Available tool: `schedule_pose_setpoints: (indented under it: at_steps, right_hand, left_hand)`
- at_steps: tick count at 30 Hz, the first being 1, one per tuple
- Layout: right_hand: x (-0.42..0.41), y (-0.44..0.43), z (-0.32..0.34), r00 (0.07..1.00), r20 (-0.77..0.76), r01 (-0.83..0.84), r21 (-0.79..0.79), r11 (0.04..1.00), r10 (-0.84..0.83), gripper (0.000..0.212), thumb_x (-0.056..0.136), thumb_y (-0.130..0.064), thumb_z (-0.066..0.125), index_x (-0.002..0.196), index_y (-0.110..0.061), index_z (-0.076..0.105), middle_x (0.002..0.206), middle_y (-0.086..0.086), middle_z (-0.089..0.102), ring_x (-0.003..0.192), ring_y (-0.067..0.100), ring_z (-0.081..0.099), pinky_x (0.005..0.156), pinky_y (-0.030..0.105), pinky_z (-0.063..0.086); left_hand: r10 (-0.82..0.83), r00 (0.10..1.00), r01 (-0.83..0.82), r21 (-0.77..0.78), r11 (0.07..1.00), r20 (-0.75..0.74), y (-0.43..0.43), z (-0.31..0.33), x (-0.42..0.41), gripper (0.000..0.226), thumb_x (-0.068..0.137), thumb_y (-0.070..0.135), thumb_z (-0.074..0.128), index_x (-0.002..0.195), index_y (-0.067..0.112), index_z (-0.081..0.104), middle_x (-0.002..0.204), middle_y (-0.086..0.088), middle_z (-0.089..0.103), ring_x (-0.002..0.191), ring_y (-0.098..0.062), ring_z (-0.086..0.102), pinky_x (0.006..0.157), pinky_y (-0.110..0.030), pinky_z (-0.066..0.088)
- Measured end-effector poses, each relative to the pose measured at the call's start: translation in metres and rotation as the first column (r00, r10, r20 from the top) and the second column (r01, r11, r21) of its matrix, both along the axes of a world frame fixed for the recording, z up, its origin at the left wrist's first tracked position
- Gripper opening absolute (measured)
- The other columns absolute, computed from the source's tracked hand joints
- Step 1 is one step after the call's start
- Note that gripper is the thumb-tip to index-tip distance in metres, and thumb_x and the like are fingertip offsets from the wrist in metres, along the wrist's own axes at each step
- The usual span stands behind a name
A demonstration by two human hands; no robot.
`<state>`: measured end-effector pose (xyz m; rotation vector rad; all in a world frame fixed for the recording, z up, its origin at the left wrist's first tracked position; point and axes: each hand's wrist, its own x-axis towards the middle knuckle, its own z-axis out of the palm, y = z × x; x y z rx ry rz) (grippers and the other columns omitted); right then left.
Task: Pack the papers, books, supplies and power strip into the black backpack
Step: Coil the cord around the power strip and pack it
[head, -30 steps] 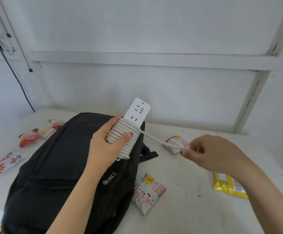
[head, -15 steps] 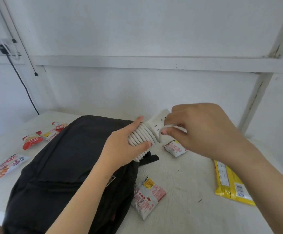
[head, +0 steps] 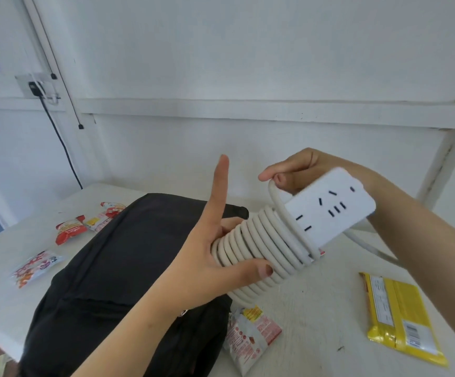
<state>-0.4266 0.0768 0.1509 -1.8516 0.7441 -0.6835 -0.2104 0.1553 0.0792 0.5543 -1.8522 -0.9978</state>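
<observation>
Left hand (head: 201, 257): grips the wound end of the power strip (head: 329, 210). Thumb pressed across the front of the coils, index finger straight and pointing up, clear of the strip. The other fingers go behind the coils; only part of them shows.

Right hand (head: 305, 170): behind the strip's upper edge, thumb and a curled finger pinching a loop of the cord (head: 264, 240) where it comes off the last turn.

Power strip: white, held in the air between both hands, off the desk (head: 316, 303). Long axis slants from lower left to upper right. Bare socket end points up and to the right, the socket face turned toward the camera. The lower-left half is wrapped in close turns of thick off-white cord. A free run of cord passes under the right forearm toward the right.

Black backpack (head: 106, 268): lies flat on the desk, below and left of the strip, under the left forearm.

Around it on the white desk:
- a red-and-white snack packet (head: 250, 336) against the backpack's right side
- a yellow packet (head: 403, 319) well to the right
- a red packet (head: 70, 231), two more small packets (head: 106, 214) beside it, and another packet (head: 36, 266), all left of the backpack

Wall behind: white, with a socket plate (head: 34, 87) at upper left and a black cable (head: 57, 137) hanging down from it.
</observation>
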Motion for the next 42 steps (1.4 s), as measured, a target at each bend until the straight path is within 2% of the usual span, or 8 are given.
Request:
schedule_pose_setpoints:
  at_steps: [3,6,9,13,17,29,36,42]
  right_hand:
    - [0.004,-0.004,-0.027,0.995,0.092,0.029,0.048,0.998,-0.033,0.005,0.082,-0.01,0.061,0.084,-0.006,0.065,0.068,0.0,0.063,0.06,0.015,0.058,0.056,0.017,0.044]
    - [0.01,-0.002,-0.047,0.984,0.156,0.053,0.171,0.984,-0.08,0.027,0.081,0.0,0.055,0.057,-0.013,0.058,0.05,-0.003,0.042,0.044,0.009,0.031,0.045,0.016,0.027]
    - [0.011,0.01,-0.057,0.98,0.175,0.042,0.278,0.96,-0.093,0.053,0.093,0.004,0.038,0.06,-0.027,0.067,0.056,-0.006,0.044,0.044,0.005,0.029,0.045,0.017,0.024]
    - [0.007,0.012,-0.057,0.978,0.199,0.002,0.304,0.953,-0.066,0.024,0.077,-0.015,0.054,0.098,-0.016,0.067,0.08,-0.001,0.052,0.055,0.008,0.037,0.051,0.019,0.03]
    - [0.011,0.015,-0.059,0.978,0.15,0.09,0.31,0.947,-0.142,0.037,0.075,-0.049,0.069,0.089,-0.015,0.063,0.077,-0.003,0.05,0.055,0.006,0.037,0.05,0.018,0.031]
    - [0.017,0.029,-0.059,0.952,-0.089,0.306,0.343,0.888,-0.293,0.045,0.08,-0.054,0.061,0.105,-0.016,0.063,0.076,0.002,0.05,0.053,0.01,0.04,0.045,0.021,0.035]
    - [0.008,0.049,-0.06,0.731,-0.55,0.378,-0.167,0.911,-0.404,0.04,0.095,-0.048,0.04,0.096,-0.016,0.063,0.064,-0.003,0.055,0.045,0.01,0.048,0.049,0.021,0.042]
    - [-0.011,0.066,-0.058,0.563,-0.487,0.364,-0.579,0.729,-0.668,0.04,0.095,-0.036,0.046,0.067,-0.007,0.051,0.05,-0.002,0.036,0.048,0.013,0.034,0.05,0.028,0.028]
  left_hand:
    - [0.006,0.982,0.018,0.122,0.992,-0.189,-0.005,-0.003,-0.001,0.104,0.069,0.032,0.077,0.137,0.062,0.005,0.095,-0.025,0.065,0.082,-0.037,0.065,0.076,-0.045,0.055]
    - [0.105,0.935,-0.017,0.253,0.967,-0.338,-0.011,-0.011,-0.003,0.098,0.065,0.028,0.081,0.135,0.061,0.021,0.099,-0.019,0.067,0.087,-0.033,0.067,0.075,-0.042,0.056]
    - [0.193,0.902,-0.062,0.328,0.943,-0.386,-0.015,-0.017,-0.004,0.091,0.065,0.022,0.072,0.135,0.059,0.025,0.102,-0.011,0.07,0.091,-0.029,0.068,0.072,-0.037,0.057]
    - [0.265,0.895,-0.132,0.354,0.926,-0.36,-0.02,-0.024,-0.006,0.089,0.07,0.016,0.072,0.136,0.054,0.026,0.097,-0.01,0.071,0.087,-0.027,0.069,0.069,-0.034,0.057]
    - [0.289,0.903,-0.178,0.333,0.926,-0.319,-0.023,-0.031,-0.009,0.084,0.065,0.024,0.074,0.131,0.055,0.031,0.094,-0.014,0.07,0.084,-0.028,0.069,0.068,-0.033,0.057]
    - [0.319,0.946,-0.311,0.108,0.944,-0.059,-0.026,-0.035,-0.008,0.054,0.074,0.042,0.059,0.126,0.04,0.045,0.112,0.024,0.059,0.102,-0.003,0.061,0.069,-0.015,0.053]
    - [0.476,0.868,-0.461,0.129,0.878,-0.139,-0.037,-0.035,0.0,0.046,0.087,0.013,0.062,0.128,0.028,0.049,0.115,0.009,0.06,0.096,-0.006,0.064,0.064,-0.019,0.055]
    - [0.498,0.861,-0.484,0.134,0.865,-0.103,-0.043,-0.03,0.002,0.05,0.081,0.026,0.062,0.129,0.032,0.048,0.118,0.013,0.058,0.098,-0.003,0.063,0.065,-0.02,0.055]
